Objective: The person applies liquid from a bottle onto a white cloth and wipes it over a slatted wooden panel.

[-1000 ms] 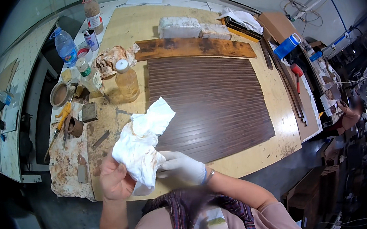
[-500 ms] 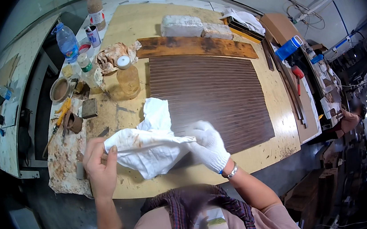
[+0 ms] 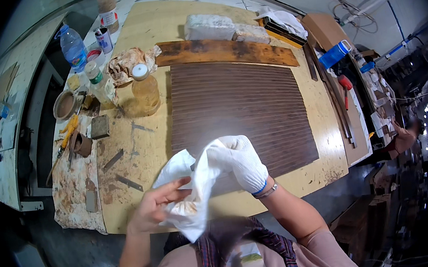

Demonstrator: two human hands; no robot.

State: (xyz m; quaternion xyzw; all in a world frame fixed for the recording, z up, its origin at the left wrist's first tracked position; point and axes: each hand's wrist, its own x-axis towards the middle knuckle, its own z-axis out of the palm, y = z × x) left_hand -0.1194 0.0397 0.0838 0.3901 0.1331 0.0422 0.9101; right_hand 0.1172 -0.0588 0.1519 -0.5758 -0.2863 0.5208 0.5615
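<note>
Both hands grip one white rag (image 3: 193, 188) above the worktop's (image 3: 148, 156) near edge, bare left hand (image 3: 154, 207) pinching its stained lower folds, gloved right hand (image 3: 243, 161) closed on the top, apparently bunching it beside the dark ribbed panel (image 3: 237, 110).

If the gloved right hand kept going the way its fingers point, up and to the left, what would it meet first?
Probably the white cloth it already grips with the left hand. Past that, the right hand would likely reach bare tabletop, then the amber jar; depth is unclear.
</note>
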